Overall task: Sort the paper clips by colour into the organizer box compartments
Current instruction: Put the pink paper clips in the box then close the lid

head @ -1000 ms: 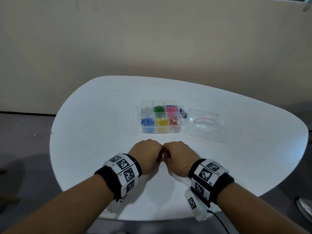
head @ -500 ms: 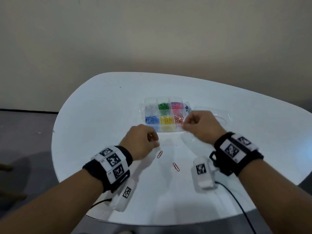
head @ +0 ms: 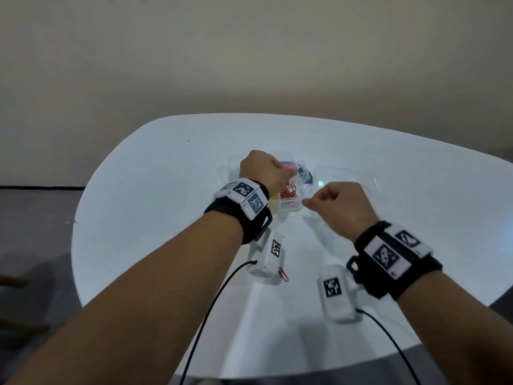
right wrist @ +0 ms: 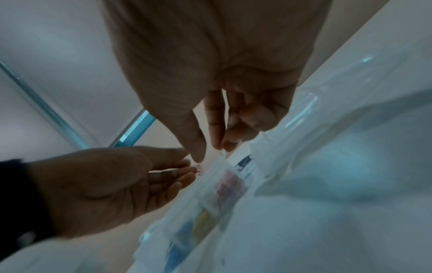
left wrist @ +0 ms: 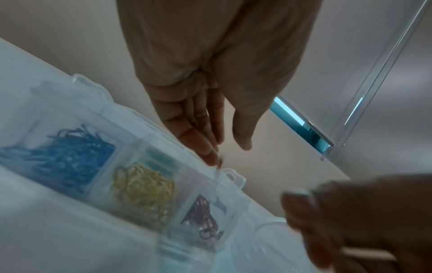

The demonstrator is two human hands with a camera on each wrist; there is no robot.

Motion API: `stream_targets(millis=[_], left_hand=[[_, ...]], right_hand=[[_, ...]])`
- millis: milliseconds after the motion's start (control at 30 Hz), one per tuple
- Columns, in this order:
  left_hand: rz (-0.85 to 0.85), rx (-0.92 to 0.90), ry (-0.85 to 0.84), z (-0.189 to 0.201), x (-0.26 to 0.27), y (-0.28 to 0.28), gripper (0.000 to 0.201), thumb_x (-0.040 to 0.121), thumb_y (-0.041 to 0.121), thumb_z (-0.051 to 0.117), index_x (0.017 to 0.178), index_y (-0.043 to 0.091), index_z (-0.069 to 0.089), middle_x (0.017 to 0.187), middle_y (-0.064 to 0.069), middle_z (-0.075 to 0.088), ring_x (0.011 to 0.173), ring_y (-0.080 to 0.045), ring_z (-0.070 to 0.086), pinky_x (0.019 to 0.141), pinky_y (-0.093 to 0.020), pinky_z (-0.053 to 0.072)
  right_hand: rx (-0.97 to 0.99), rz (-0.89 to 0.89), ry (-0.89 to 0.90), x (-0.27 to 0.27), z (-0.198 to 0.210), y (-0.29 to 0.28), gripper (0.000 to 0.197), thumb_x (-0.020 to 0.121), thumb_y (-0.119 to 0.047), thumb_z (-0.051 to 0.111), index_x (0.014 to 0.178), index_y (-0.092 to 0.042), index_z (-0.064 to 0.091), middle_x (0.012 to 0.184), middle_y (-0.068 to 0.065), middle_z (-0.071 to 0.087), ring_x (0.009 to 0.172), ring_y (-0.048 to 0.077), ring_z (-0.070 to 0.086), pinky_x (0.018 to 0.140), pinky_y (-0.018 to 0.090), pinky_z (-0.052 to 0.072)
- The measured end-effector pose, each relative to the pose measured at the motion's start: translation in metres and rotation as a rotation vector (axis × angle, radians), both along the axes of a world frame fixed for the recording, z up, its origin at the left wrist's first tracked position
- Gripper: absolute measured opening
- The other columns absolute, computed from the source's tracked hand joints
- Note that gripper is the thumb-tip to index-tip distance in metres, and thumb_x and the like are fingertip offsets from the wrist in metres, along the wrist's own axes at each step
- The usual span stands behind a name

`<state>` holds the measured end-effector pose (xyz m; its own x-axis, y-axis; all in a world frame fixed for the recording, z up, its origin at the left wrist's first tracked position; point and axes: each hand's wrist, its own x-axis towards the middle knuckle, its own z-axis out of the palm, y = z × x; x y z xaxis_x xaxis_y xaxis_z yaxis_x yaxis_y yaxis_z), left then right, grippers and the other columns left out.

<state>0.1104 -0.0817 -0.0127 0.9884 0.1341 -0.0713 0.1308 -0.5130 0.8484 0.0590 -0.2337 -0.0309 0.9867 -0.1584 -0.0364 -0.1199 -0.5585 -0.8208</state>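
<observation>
The clear organizer box stands mid-table with its compartments holding sorted clips. My left hand hovers over the box's right end, above the red clips. Its fingers are straight and the thumb stands apart from them. A small red clip shows just off those fingertips, and nothing is pinching it. My right hand floats just right of the box's front corner, fingers loosely curled, with nothing seen between thumb and index. Blue clips and yellow clips fill nearer compartments. One red clip lies on the table.
The box's clear lid lies open to the right, behind my right hand. A blue-and-white label sits behind the box. Wrist camera units hang under both wrists with black cables. The white table's front edge is near me.
Both hands left the table's front, where they met. The right reached the box first and now sits slightly back; the left moved up over the box. Only one loose red clip shows now.
</observation>
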Motion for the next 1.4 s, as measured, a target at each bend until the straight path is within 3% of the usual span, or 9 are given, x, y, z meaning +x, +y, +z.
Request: stream_targets(millis=[200, 367, 567, 633, 833, 933, 1067, 1267, 1400], left_hand=[[-0.134, 0.203, -0.002, 0.005, -0.034, 0.026, 0.022, 0.087, 0.026, 0.069, 0.075, 0.009, 0.073, 0.072, -0.005, 0.074, 0.07, -0.017, 0.073, 0.068, -0.029, 0.059], [-0.369, 0.591, 0.24, 0.0, -0.077, 0.053, 0.018, 0.078, 0.03, 0.078, 0.076, 0.012, 0.076, 0.056, 0.007, 0.064, 0.061, -0.009, 0.065, 0.06, -0.021, 0.052], [-0.319, 0.688, 0.277, -0.024, -0.087, 0.046, 0.026, 0.072, 0.037, 0.075, 0.086, 0.016, 0.067, 0.085, -0.001, 0.068, 0.08, -0.02, 0.066, 0.073, -0.033, 0.057], [-0.353, 0.731, 0.279, -0.022, -0.086, 0.042, 0.009, 0.077, 0.024, 0.065, 0.079, 0.015, 0.062, 0.083, -0.001, 0.065, 0.079, -0.022, 0.065, 0.07, -0.032, 0.055], [-0.434, 0.844, 0.265, -0.015, -0.083, 0.04, 0.022, 0.084, 0.018, 0.056, 0.066, 0.017, 0.044, 0.072, 0.001, 0.049, 0.073, -0.022, 0.055, 0.063, -0.028, 0.042], [-0.444, 0.778, 0.245, -0.014, -0.081, 0.044, 0.008, 0.085, 0.018, 0.054, 0.079, 0.015, 0.058, 0.081, 0.0, 0.06, 0.076, -0.022, 0.059, 0.063, -0.029, 0.045], [-0.386, 0.432, 0.159, -0.001, -0.066, 0.039, 0.016, 0.085, 0.018, 0.06, 0.078, 0.013, 0.074, 0.082, 0.001, 0.073, 0.081, -0.018, 0.068, 0.074, -0.031, 0.057], [-0.126, 0.152, -0.049, 0.018, -0.019, 0.007, 0.018, 0.085, 0.021, 0.062, 0.077, 0.01, 0.073, 0.079, -0.005, 0.073, 0.079, -0.023, 0.07, 0.075, -0.036, 0.059], [-0.038, 0.186, -0.024, 0.005, -0.002, 0.004, 0.019, 0.089, 0.027, 0.061, 0.079, 0.014, 0.071, 0.086, -0.004, 0.073, 0.086, -0.025, 0.069, 0.077, -0.034, 0.057]], right_hand=[[-0.22, 0.254, 0.186, -0.052, -0.011, 0.014, 0.022, 0.071, -0.034, 0.083, 0.067, -0.018, 0.068, 0.063, -0.011, 0.061, 0.06, 0.007, 0.058, 0.058, 0.023, 0.043], [-0.507, 0.348, 0.303, -0.071, -0.009, 0.037, 0.029, 0.068, -0.039, 0.079, 0.083, -0.021, 0.063, 0.088, -0.005, 0.066, 0.082, 0.018, 0.064, 0.07, 0.029, 0.051], [-0.469, 0.345, 0.36, -0.065, -0.018, 0.046, 0.021, 0.079, -0.025, 0.069, 0.095, -0.013, 0.066, 0.094, 0.002, 0.07, 0.09, 0.023, 0.067, 0.083, 0.036, 0.057], [-0.467, 0.374, 0.368, -0.061, -0.017, 0.048, 0.019, 0.077, -0.021, 0.067, 0.094, -0.012, 0.066, 0.094, 0.003, 0.07, 0.09, 0.023, 0.066, 0.082, 0.035, 0.057], [-0.345, 0.336, 0.174, -0.036, 0.0, 0.047, 0.009, 0.076, -0.011, 0.07, 0.068, -0.015, 0.068, 0.074, -0.001, 0.069, 0.073, 0.015, 0.064, 0.072, 0.027, 0.054], [-0.181, 0.121, -0.002, 0.003, 0.017, 0.036, 0.015, 0.076, -0.004, 0.069, 0.063, -0.013, 0.066, 0.062, -0.005, 0.062, 0.06, 0.011, 0.057, 0.059, 0.022, 0.046], [-0.075, 0.026, 0.008, 0.041, 0.023, 0.024, 0.015, 0.078, -0.013, 0.077, 0.074, -0.001, 0.069, 0.069, 0.003, 0.068, 0.065, 0.014, 0.064, 0.063, 0.033, 0.057], [-0.432, -0.108, -0.012, 0.053, 0.016, -0.027, 0.016, 0.082, -0.029, 0.067, 0.072, -0.02, 0.06, 0.088, 0.002, 0.069, 0.086, 0.026, 0.063, 0.076, 0.031, 0.05], [-0.613, -0.073, 0.077, 0.047, 0.005, -0.051, 0.022, 0.087, -0.038, 0.062, 0.102, -0.023, 0.066, 0.115, 0.0, 0.067, 0.11, 0.027, 0.06, 0.099, 0.042, 0.045]])
